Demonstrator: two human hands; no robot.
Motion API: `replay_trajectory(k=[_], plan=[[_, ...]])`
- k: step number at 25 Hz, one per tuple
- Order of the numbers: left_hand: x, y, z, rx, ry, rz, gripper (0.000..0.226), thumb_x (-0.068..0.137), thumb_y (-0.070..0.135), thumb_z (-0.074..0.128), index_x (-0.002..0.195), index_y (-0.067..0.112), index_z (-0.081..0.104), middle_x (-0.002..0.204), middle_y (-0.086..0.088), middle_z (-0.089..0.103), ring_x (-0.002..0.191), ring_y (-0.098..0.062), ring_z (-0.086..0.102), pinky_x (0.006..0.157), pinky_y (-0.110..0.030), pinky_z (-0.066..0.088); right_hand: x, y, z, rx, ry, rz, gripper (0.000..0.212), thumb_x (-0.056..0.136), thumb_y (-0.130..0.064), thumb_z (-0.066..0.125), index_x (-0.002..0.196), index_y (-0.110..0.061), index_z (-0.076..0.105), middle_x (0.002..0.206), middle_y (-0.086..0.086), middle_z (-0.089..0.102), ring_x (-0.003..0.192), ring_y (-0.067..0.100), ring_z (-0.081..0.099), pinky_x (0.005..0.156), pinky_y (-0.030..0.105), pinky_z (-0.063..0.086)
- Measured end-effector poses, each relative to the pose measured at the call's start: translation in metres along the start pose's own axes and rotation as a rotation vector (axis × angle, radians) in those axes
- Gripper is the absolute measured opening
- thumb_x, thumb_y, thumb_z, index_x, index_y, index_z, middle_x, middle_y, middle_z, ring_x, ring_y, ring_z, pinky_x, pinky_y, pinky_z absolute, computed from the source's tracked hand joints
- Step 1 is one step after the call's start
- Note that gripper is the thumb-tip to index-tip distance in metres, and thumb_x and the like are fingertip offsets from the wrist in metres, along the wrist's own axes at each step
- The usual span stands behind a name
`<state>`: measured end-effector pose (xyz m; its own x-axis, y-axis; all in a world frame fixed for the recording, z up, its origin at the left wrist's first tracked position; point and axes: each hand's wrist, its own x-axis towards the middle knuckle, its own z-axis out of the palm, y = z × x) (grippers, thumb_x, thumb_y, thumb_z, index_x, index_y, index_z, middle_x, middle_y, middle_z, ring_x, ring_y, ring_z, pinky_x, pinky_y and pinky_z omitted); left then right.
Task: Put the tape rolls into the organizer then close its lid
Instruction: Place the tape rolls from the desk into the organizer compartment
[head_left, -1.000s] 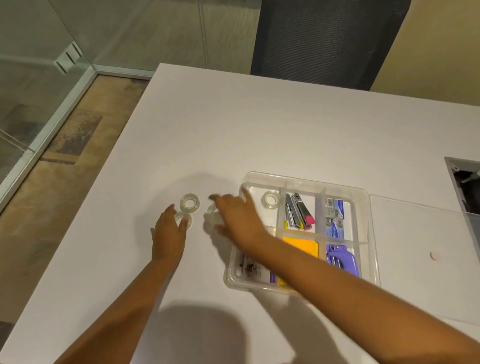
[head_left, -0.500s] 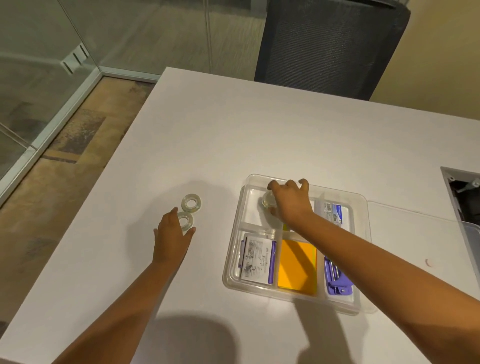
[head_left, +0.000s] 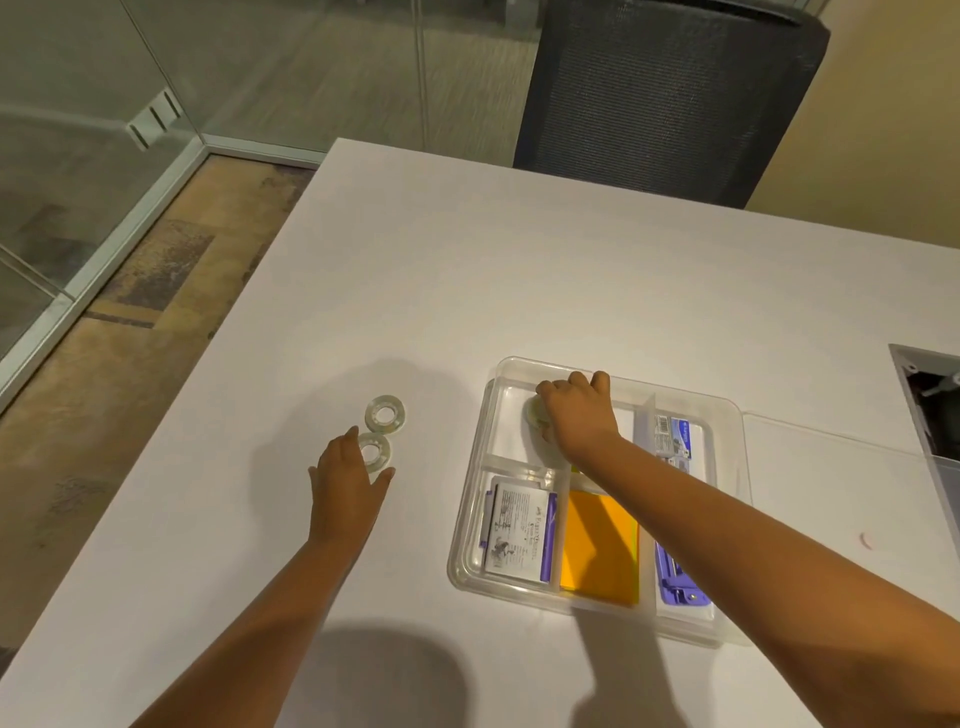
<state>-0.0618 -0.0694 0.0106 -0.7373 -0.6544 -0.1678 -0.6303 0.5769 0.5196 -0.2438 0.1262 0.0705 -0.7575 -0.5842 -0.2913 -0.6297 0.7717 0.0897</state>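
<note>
The left hand (head_left: 345, 486) is the nearer one to the two rolls left out on the tabletop (head_left: 467, 291). The near roll (head_left: 375, 451) lies flat at the hand's 12 o'clock, its rim touching or almost touching the fingertips — index on its left edge, thumb (head_left: 383, 475) reaching up at its lower right. That grip is spread around the roll, not pressed on it yet. The far roll (head_left: 385, 414) lies just beyond at about 12 to 1 o'clock, touching or nearly touching the first. Both lie hole-up, so neither has a long axis to line up; a pinch across the rim from any side should do.

The right hand (head_left: 576, 415) is inside the organizer (head_left: 470, 525), in its far-left compartment, fingers curled down over a third roll (head_left: 535, 413) that peeks out at the hand's 9 o'clock. Whether it pinches that roll or has let go I cannot tell. The organizer sits at 3 o'clock from the loose rolls, well apart. Its clear lid (head_left: 841, 499) lies open flat at the organizer's 3 o'clock — closer to the right hand.
</note>
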Motion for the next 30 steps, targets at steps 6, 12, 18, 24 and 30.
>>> replay_trajectory(k=[6, 12, 18, 24, 30], plan=[[-0.013, -0.004, 0.005, -0.03, 0.04, 0.002, 0.078, 0.079, 0.03, 0.067, 0.138, 0.001, 0.026, 0.139, -0.022, 0.041, 0.128, -0.037, 0.042, 0.113, -0.053, 0.02, -0.003, -0.002, -0.005, 0.107, 0.058, -0.021, 0.046, 0.081, -0.024, 0.064, 0.124, -0.014, 0.048, 0.127, 0.009, 0.053, 0.115, 0.03, 0.047, 0.097, 0.042, 0.027], [-0.021, -0.006, 0.015, 0.062, 0.062, 0.077, 0.09, 0.083, 0.065, 0.011, 0.135, -0.006, 0.029, 0.139, -0.024, 0.043, 0.128, -0.036, 0.045, 0.111, -0.052, 0.019, 0.009, -0.057, -0.033, 0.273, 0.345, -0.25, 0.043, 0.08, -0.024, 0.067, 0.121, -0.018, 0.055, 0.127, 0.007, 0.057, 0.113, 0.029, 0.051, 0.095, 0.043, 0.027], [-0.015, -0.008, 0.019, 0.214, 0.06, 0.032, 0.077, 0.092, 0.052, 0.01, 0.122, -0.007, 0.049, 0.122, -0.023, 0.061, 0.111, -0.036, 0.06, 0.094, -0.059, 0.042, 0.047, -0.128, -0.016, 0.2, 0.031, -0.588, 0.055, 0.089, -0.01, 0.052, 0.14, -0.016, 0.034, 0.152, 0.013, 0.029, 0.134, 0.033, 0.035, 0.11, 0.043, 0.029], [-0.015, -0.024, 0.035, 0.401, 0.238, 0.193, 0.057, 0.094, 0.041, 0.036, 0.117, -0.007, 0.056, 0.117, -0.019, 0.066, 0.109, -0.03, 0.062, 0.09, -0.053, 0.05, 0.056, -0.147, 0.006, 0.178, -0.042, -0.631, 0.041, 0.092, -0.016, 0.054, 0.132, -0.016, 0.046, 0.145, 0.012, 0.04, 0.123, 0.035, 0.044, 0.098, 0.042, 0.045], [-0.013, -0.021, 0.038, 0.392, 0.257, 0.14, 0.054, 0.095, 0.036, 0.025, 0.123, -0.003, 0.051, 0.12, -0.019, 0.064, 0.113, -0.029, 0.06, 0.096, -0.053, 0.044, 0.044, -0.123, -0.027, 0.413, 0.086, -0.453, 0.05, 0.081, -0.011, 0.066, 0.128, -0.015, 0.048, 0.128, 0.015, 0.049, 0.112, 0.033, 0.049, 0.082, 0.041, 0.05]])
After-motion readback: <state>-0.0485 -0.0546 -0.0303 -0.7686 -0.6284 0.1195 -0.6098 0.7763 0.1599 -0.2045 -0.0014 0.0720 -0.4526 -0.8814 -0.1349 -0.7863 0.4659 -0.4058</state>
